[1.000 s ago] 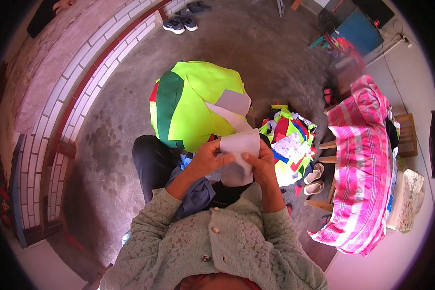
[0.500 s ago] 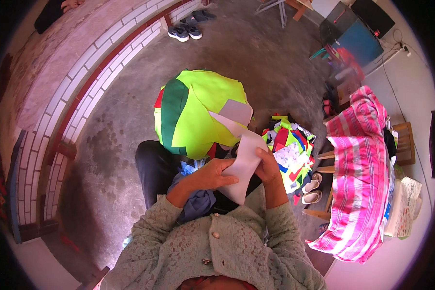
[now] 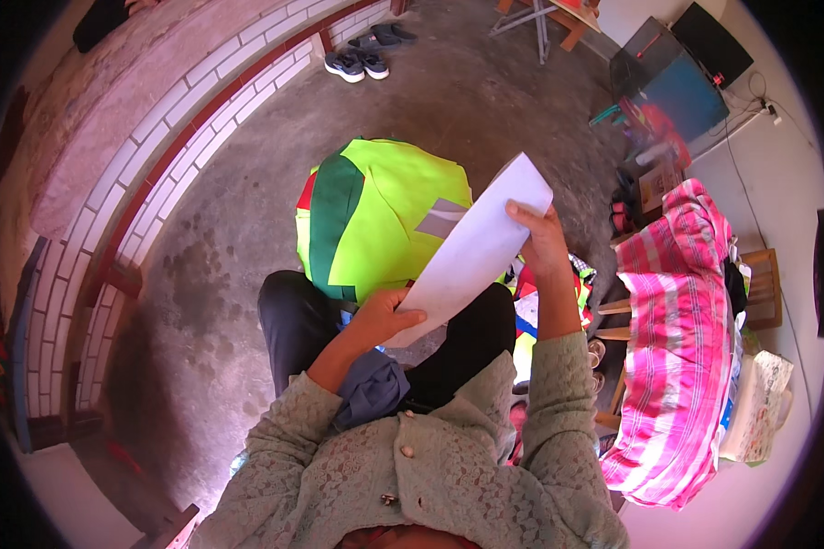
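Observation:
Between my two hands a long white piece of cloth (image 3: 482,240) is pulled out taut on a slant. My left hand (image 3: 381,320) pinches its lower end, close above my lap. The upper right end is gripped by my right hand (image 3: 542,240), thumb lying on top. Behind the cloth sits a large rounded bundle of neon-yellow fabric (image 3: 395,188) with a dark green panel and a bit of red at its left. A grey fabric piece (image 3: 441,218) lies on the bundle, partly covered by the white cloth. A dark blue cloth (image 3: 372,389) rests on my lap.
Right of my knee is a pile of colourful fabric scraps (image 3: 527,306), partly hidden by my right forearm. A pink plaid cloth (image 3: 673,348) covers furniture at the right. Dark shoes (image 3: 357,66) stand by the tiled ledge (image 3: 169,151).
My right hand has moved up and right, away from the left. The white cloth, folded and bent before, is now stretched out. My left hand has shifted slightly left.

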A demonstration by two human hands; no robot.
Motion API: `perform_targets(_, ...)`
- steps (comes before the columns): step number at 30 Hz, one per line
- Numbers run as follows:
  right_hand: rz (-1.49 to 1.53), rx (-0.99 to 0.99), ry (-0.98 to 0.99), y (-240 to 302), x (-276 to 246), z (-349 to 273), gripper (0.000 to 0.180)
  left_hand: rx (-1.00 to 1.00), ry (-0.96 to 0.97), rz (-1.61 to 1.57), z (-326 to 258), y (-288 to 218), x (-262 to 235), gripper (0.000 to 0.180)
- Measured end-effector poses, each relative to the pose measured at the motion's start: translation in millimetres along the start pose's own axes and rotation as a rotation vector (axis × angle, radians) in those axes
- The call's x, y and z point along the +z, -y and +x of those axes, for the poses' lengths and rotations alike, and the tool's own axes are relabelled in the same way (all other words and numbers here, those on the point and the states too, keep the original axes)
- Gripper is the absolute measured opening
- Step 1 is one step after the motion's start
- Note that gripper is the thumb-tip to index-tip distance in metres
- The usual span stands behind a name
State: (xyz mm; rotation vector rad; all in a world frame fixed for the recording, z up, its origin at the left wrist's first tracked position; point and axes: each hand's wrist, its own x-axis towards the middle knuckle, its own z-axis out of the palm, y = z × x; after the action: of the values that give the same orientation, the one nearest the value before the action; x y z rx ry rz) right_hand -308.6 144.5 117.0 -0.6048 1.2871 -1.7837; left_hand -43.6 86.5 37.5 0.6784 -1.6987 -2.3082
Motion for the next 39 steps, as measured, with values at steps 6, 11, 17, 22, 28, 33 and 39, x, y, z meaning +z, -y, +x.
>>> perform_targets(6,-0.164,-0.144,0.079,4,10,53,0.049,0.002,-0.158,-0.022,14,12,-11,0.030)
perform_targets(11,-1.206,-0.153,-0.059,-31,-26,113,0.064,-0.065,-0.253,-0.010,19,24,-17,0.031)
perform_targets(17,-0.728,-0.094,0.016,-47,-35,117,0.053,-0.093,-0.162,-0.107,7,17,-23,0.034)
perform_targets(22,-0.769,-0.066,-0.122,-45,-25,111,0.059,-0.168,-0.170,-0.198,0,12,-22,0.033)
perform_targets(28,-0.885,-0.318,-0.221,-55,-48,148,0.074,-0.049,-0.175,-0.035,13,7,-16,0.032)
perform_targets(33,-1.366,-0.138,-0.294,-54,-60,150,0.073,0.090,-0.294,0.235,24,20,-24,0.033)
perform_targets(39,-1.357,0.284,-0.074,-70,-52,104,0.048,0.125,-0.361,0.303,23,29,-26,0.031)
